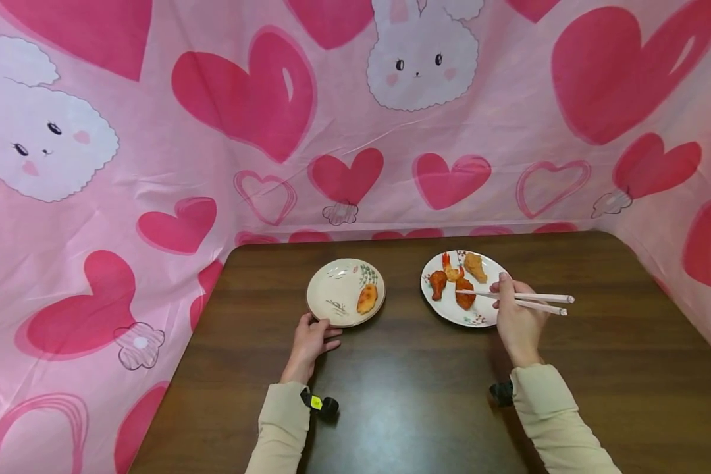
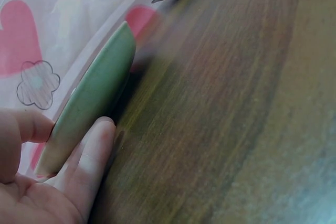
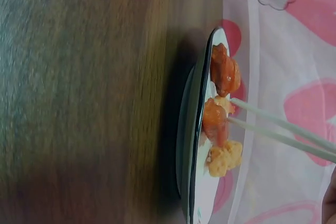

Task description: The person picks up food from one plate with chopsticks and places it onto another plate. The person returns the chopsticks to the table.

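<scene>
My left hand holds the near-left rim of a cream plate, thumb at the rim and fingers by its underside in the left wrist view. A golden-brown piece of food lies on that plate's right side. In my right hand is a pair of white chopsticks, pointing left over a white, dark-rimmed plate. Their tips meet a reddish-brown fried chicken piece on this plate. Around it lie a chicken drumstick, a shrimp and a pale golden fried piece.
Both plates stand toward the back of a dark wooden table. A pink curtain with hearts and rabbits hangs behind and beside the table. A wrist camera is strapped to the left wrist, another to the right.
</scene>
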Available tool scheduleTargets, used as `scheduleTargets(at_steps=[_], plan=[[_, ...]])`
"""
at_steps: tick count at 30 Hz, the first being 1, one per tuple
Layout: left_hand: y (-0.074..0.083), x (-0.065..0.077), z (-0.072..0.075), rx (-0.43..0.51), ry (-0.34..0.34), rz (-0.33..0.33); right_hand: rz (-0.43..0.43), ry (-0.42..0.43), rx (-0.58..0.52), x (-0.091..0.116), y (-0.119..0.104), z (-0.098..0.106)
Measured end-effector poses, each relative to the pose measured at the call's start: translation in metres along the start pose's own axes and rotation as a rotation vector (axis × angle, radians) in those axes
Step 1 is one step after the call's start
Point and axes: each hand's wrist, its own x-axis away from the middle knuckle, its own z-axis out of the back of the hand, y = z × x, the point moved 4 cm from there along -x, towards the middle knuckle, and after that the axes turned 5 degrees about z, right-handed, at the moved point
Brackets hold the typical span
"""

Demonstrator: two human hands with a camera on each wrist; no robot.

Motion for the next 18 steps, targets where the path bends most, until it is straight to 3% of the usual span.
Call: scheduleTargets(at_steps=[4, 11, 18], plan=[[-0.0005, -0.0002, -0.0007, 0.008, -0.004, 0.000, -0.009, 0.030, -0.035, -0.0023, 0.0004, 0.0047], [-0.0001, -0.0015, 0.0004, 0.010, 0.011, 0.004, -0.096, 0.034, -0.047, -0.0059, 0.0064, 0.0068], [0.0005, -0.0015, 0.0004, 0.005, 0.003, 0.010, -0.086, 0.026, -0.050, -0.0073, 0.0097, 0.0051]])
